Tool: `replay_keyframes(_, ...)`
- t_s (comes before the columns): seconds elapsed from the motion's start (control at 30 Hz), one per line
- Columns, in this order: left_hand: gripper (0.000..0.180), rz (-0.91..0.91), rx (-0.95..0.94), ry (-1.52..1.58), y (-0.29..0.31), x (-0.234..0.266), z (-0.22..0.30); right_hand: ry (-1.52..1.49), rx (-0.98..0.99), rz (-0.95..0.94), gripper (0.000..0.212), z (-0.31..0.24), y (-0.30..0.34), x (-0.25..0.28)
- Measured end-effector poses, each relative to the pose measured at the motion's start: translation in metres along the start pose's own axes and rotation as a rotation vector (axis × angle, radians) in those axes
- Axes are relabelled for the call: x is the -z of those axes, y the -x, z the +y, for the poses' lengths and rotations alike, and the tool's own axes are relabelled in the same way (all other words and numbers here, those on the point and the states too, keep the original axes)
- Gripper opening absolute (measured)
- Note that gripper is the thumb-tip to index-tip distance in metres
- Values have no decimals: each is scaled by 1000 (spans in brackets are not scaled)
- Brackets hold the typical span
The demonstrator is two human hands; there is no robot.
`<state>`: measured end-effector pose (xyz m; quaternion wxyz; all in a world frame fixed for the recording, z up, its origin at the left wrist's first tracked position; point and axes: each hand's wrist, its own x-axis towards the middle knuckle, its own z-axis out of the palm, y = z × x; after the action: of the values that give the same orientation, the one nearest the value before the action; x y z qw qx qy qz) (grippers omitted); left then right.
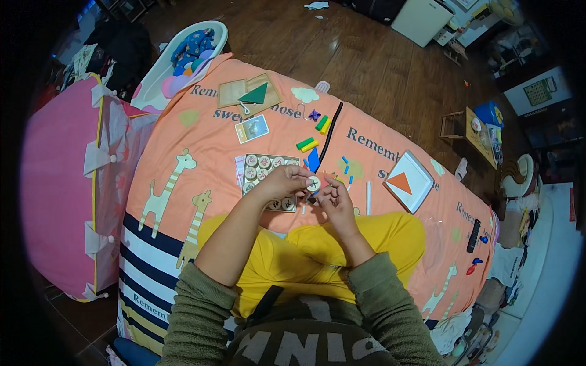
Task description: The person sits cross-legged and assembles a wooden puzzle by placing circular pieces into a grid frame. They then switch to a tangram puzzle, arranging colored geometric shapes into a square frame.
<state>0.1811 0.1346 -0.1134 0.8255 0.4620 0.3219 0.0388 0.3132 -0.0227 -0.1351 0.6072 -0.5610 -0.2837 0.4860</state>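
My left hand [284,183] pinches a round, pale xiangqi piece [314,183] with a dark character on its face. Close by on its right is my right hand [334,197], fingers curled in around a small dark thing [312,199] that I cannot make out. Below my left hand lies an open box [246,189] with several more round pieces in rows, partly hidden by the hand and forearm. A blue flat piece [314,160] and a long black strip [330,135] lie just beyond my fingers.
Green and yellow blocks [307,144], small blue sticks [345,169], a card [252,129], a wooden tray [232,93] with a green triangle [254,94] and a white tray [420,174] with an orange triangle [400,182] lie on the bedspread. A remote [473,236] rests at right.
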Motion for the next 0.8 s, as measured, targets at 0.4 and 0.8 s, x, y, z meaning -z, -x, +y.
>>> replay_keyframes(0.4, 19, 523, -37, -422, -16, 67, -21, 1, -200, 149, 28, 29, -12, 17)
replay_keyframes(0.8, 11, 341, 140, -1321, -12, 33, -37, 203, -111, 289, 18, -29, -31, 76)
